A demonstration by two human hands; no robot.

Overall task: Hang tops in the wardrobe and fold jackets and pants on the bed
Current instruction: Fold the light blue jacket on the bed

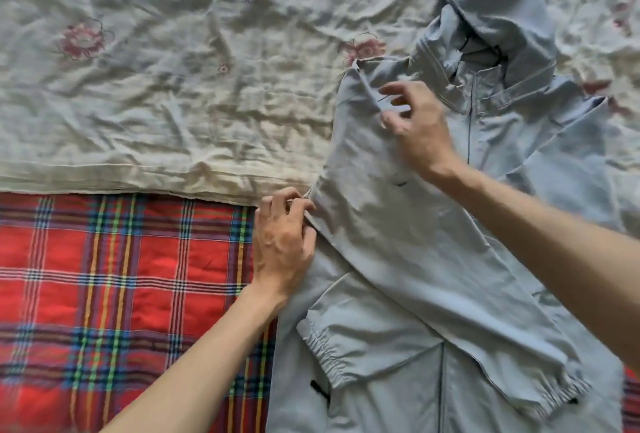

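A pale grey-blue hooded jacket [408, 259] lies front up on the bed, hood toward the top right. One sleeve is folded across its front, with the elastic cuff [327, 349] low on the left. My left hand [282, 245] pinches the folded left edge of the jacket at mid height. Higher up, my right hand [412, 121] pinches the fabric at the shoulder fold, thumb and fingers curled on the cloth.
A crumpled cream sheet with pink flowers [156, 69] covers the far part of the bed. A red plaid blanket [104, 294] lies in front of it at the lower left, beside the jacket.
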